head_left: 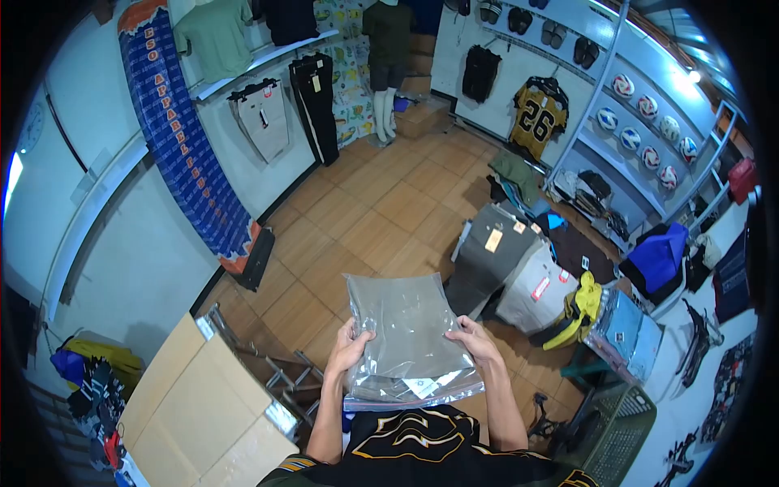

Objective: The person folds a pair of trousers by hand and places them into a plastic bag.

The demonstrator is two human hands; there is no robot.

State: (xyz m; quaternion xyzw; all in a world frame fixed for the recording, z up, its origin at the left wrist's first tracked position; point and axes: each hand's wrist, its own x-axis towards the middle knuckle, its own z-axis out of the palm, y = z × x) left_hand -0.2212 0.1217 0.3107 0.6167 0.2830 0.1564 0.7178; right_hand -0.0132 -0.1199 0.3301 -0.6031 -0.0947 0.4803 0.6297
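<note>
Between my hands, in front of my body, is a clear plastic bag point(406, 325) with a folded grey-brown garment inside. Its seal strip runs along the edge nearest me, and a small white label point(421, 386) shows through the plastic near that edge. My left hand point(350, 346) is closed on the bag's left side, thumb on top. On the right side my right hand point(474, 338) grips it the same way. The fingers beneath the bag are hidden.
A tan board-topped table point(195, 390) stands at my left. Hung trousers point(491, 252), a yellow item point(580, 308), packed blue clothing point(625, 333) and a green plastic crate point(617, 434) are at my right. A tall banner point(182, 138) leans by the left wall; tiled floor point(373, 211) lies ahead.
</note>
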